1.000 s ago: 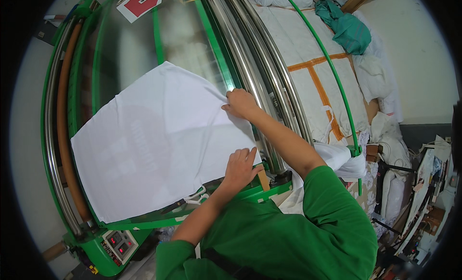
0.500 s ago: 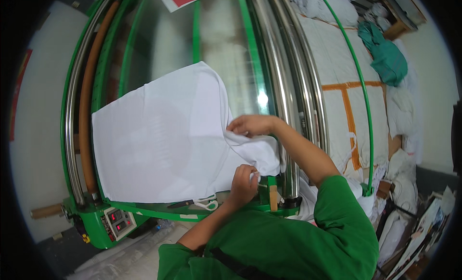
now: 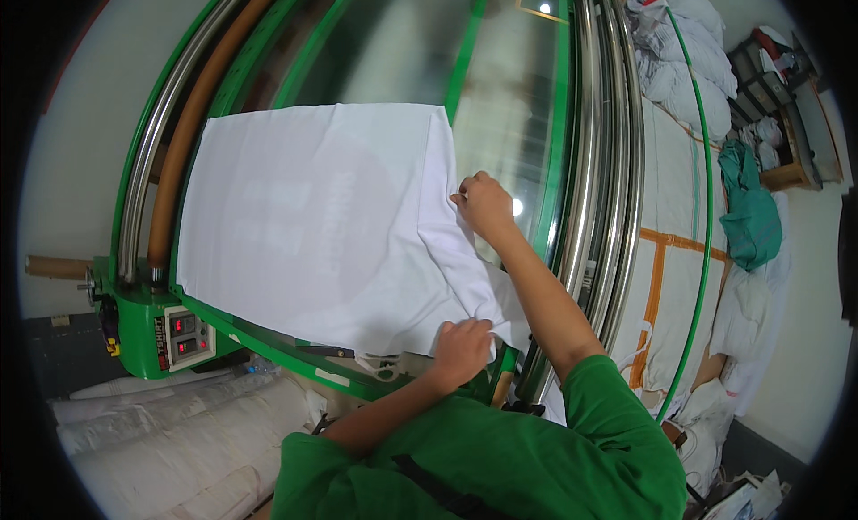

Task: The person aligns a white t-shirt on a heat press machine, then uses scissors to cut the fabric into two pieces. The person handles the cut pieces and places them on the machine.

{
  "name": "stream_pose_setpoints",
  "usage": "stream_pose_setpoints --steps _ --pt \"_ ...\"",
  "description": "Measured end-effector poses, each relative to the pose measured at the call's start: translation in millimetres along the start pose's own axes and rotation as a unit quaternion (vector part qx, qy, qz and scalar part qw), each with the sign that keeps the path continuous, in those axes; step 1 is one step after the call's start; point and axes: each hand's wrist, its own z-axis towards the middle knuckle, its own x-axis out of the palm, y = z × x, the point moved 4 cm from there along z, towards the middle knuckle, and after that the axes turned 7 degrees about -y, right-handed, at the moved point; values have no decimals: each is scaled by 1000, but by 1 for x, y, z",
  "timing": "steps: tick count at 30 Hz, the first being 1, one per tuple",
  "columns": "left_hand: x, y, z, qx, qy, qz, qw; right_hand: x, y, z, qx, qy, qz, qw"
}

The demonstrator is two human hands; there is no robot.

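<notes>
A white cloth (image 3: 295, 207) lies over the glass top (image 3: 375, 55) of a green-framed machine, its right side folded over in a loose, creased strip. Faint print shows through from beneath. My right hand (image 3: 489, 207) is closed on the fold's right edge, about midway up. Lower down, at the near right corner, my left hand (image 3: 462, 350) has its fingers curled on the bunched cloth. Dark-bladed scissors (image 3: 327, 350) with pale handles lie at the near edge, partly under the cloth.
Steel rollers (image 3: 585, 162) run along the right side, and a brown roller (image 3: 192, 100) along the left. A control box (image 3: 189, 334) with red displays sits at the near left. White sacks (image 3: 670, 162) are stacked beyond a green rail (image 3: 706, 207) on the right.
My right hand has moved up along the cloth's right edge, and the bunched right part now lies flatter in a long fold. My left hand stays near the lower corner. The view has shifted.
</notes>
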Motion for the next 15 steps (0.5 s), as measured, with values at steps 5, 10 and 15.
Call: stream_pose_setpoints --steps 5,10,15 --pt "-59 64 -42 -245 -178 -151 941 5 2 2 36 23 85 995" --pt "-94 86 -70 -237 -196 -48 950 2 8 -5 4 -33 -32 999" --pt "-76 18 -15 44 -151 50 986 6 23 0 69 80 71 992"
